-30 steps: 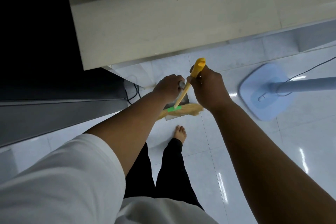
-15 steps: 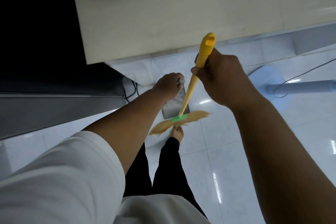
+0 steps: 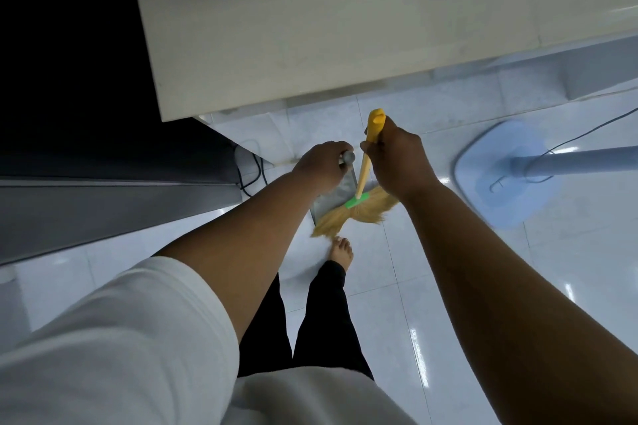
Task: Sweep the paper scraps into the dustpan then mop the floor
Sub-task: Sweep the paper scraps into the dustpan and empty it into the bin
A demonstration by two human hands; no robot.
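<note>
My right hand [image 3: 397, 157] grips the yellow handle of a broom [image 3: 374, 124]. Its straw bristles [image 3: 352, 216], bound with a green band, lie on the white tiled floor against the mouth of a grey metal dustpan [image 3: 333, 198]. My left hand [image 3: 324, 164] holds the grey end of the dustpan's upright handle [image 3: 348, 157]. No paper scraps show; the bristles and my hands cover the pan's mouth. A light blue mop head [image 3: 500, 171] with its pale pole lies flat on the floor to the right.
A pale table [image 3: 345, 28] overhangs the floor just beyond my hands. Dark cabinets [image 3: 103, 166] stand at left with black cables at their foot. My bare foot [image 3: 341, 248] is just below the bristles. A thin cable runs across the floor at far right.
My right hand dropped lower and closer to my left. The bristles shifted right and up against the dustpan mouth. The left hand stayed on the dustpan handle.
</note>
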